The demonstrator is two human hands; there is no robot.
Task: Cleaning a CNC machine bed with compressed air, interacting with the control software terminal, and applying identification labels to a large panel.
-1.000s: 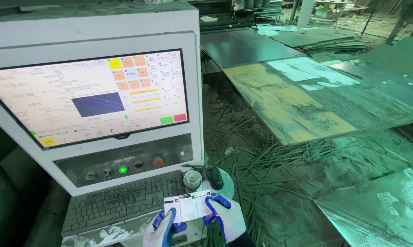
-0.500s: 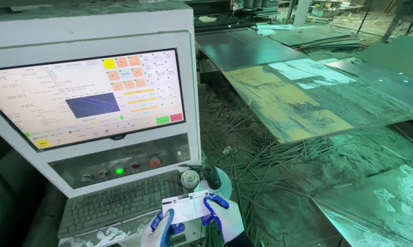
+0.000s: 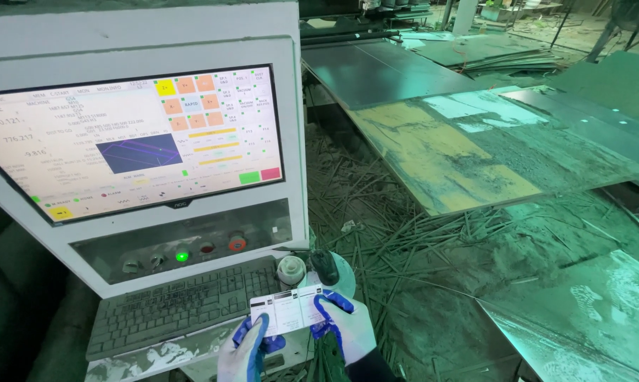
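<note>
White gloves with blue fingertips on both the left hand [image 3: 243,351] and the right hand [image 3: 342,331], and between them a small white card [image 3: 287,310] with black print and black blocks at its corners. The keyboard [image 3: 178,305] shows grey, its front ledge smeared white. Above it, the console [image 3: 157,42] is pale grey, one button [image 3: 182,257] glowing green, a neighbour [image 3: 237,243] orange-red. The screen [image 3: 132,141] is cream, with orange, yellow, green and red tiles and a dark blue panel crossed by thin lines. The big metal sheet [image 3: 461,152] runs mottled yellow into grey-green.
</note>
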